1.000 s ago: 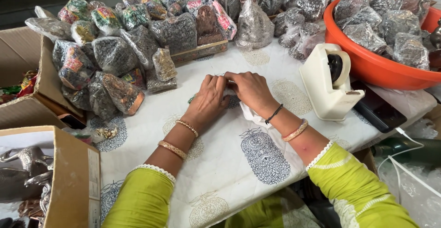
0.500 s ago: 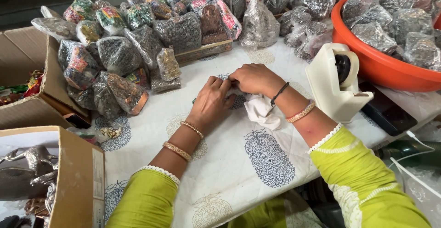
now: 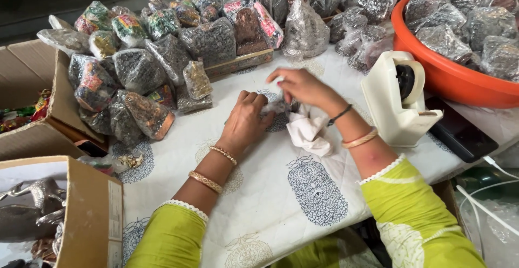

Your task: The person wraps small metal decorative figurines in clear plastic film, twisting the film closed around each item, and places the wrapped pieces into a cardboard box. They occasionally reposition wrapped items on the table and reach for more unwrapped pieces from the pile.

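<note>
Small clear packet (image 3: 277,106) of dark contents sits between both hands near the middle of the worktop (image 3: 259,203), which is covered by a white cloth with blue block prints. Compared with a second ago, when both hands lay flat and close together over the packet, the right hand (image 3: 303,87) has lifted and now pinches the packet's upper edge with its fingertips. The left hand (image 3: 246,121) stays lower, fingers curled, pressing the packet's near side against the cloth. As a judgement, this looks like the top of the packet being gathered or closed. The packet is mostly hidden, so its long axis cannot be told for sure; it seems to run left to right, with its mouth toward the right hand.

Around it, going from largest to smallest: an orange tub (image 3: 448,79) of filled bags at far right, a heap of filled bags (image 3: 140,73) at left, a cream tape dispenser (image 3: 397,100) near the right wrist, and a crumpled white cloth (image 3: 309,132) just beside the packet.
</note>
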